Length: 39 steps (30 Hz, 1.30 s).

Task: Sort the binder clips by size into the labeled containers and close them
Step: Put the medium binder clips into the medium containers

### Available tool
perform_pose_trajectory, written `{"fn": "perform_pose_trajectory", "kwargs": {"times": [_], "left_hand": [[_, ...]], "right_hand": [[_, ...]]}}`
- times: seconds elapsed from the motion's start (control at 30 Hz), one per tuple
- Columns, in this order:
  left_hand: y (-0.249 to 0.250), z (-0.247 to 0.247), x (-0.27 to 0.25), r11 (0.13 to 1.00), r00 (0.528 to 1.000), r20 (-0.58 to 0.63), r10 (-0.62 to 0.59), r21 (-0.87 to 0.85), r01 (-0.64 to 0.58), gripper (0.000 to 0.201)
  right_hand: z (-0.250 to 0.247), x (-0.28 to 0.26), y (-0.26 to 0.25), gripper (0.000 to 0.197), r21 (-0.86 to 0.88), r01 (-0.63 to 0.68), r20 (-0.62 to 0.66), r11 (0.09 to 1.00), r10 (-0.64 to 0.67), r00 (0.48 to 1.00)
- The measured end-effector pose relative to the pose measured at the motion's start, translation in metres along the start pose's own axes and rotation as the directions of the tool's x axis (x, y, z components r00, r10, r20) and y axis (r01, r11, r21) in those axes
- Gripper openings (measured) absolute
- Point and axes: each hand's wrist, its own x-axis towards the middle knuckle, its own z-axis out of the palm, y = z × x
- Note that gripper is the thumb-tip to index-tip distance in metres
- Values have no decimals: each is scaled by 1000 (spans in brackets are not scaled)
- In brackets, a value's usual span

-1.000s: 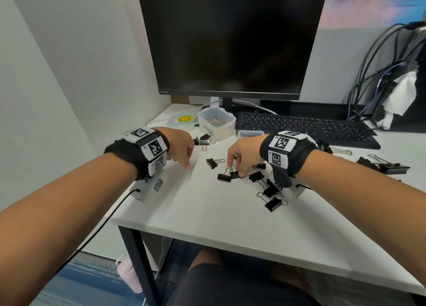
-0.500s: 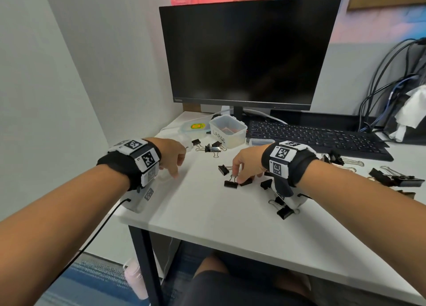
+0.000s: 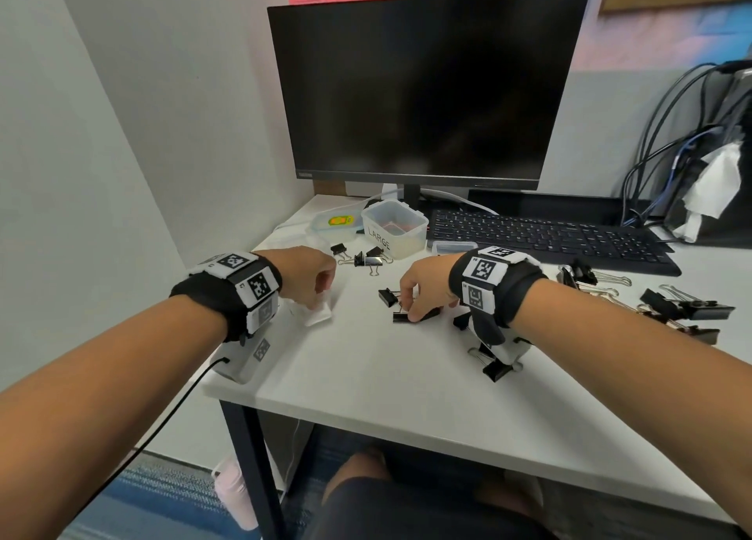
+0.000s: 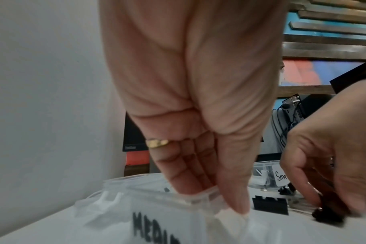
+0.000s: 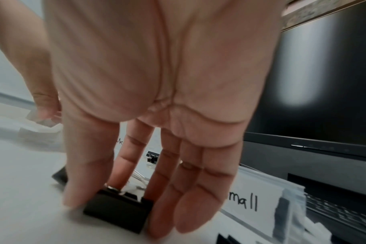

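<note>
The black metal binder clip [image 5: 117, 213] lies flat on the white desk top [image 3: 386, 376], directly in front of the black monitor [image 3: 423, 87] and nearer the desk's front edge. The right hand [image 3: 423, 283] reaches down onto it: thumb on one side, fingers on the other, pinching the clip body against the desk.

Toward the left wall from this clip, the left hand [image 3: 309, 273] grips the rim of a clear plastic container marked "MEDIU…" [image 4: 148, 219], thumb outside the wall and fingers curled inside.

Nearer the monitor stand sits a clear plastic tub marked "LARGE" [image 3: 394, 230], open, with three small black clips [image 3: 368, 258] just in front of it. A low clear container marked "Small" [image 5: 259, 201] lies beside the right hand, in front of the black keyboard [image 3: 545, 234].

Further right of the monitor, a group of large black clips with silver wire handles [image 3: 667, 307] lies on the desk.
</note>
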Motion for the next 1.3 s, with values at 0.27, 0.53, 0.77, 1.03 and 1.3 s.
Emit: {"fn": "perform_pose_trajectory", "kwargs": {"times": [0.27, 0.53, 0.77, 1.03, 1.3], "left_hand": [[12, -1, 9, 975, 990, -48, 134, -174, -140, 18], [11, -2, 13, 997, 999, -26, 46, -57, -48, 26], [5, 7, 16, 981, 989, -120, 82, -166, -102, 31], [0, 12, 9, 977, 998, -22, -58, -206, 52, 44], [-3, 2, 11, 899, 989, 122, -83, -419, 127, 63]], "right_hand": [[2, 1, 14, 29, -46, -46, 9, 998, 46, 999], [5, -1, 21, 28, 16, -83, 7, 996, 83, 996], [3, -3, 22, 21, 106, -107, -24, 989, 110, 994], [4, -4, 22, 20, 185, -119, -17, 976, 124, 992], [3, -2, 18, 20, 177, -131, -8, 975, 134, 991]]}}
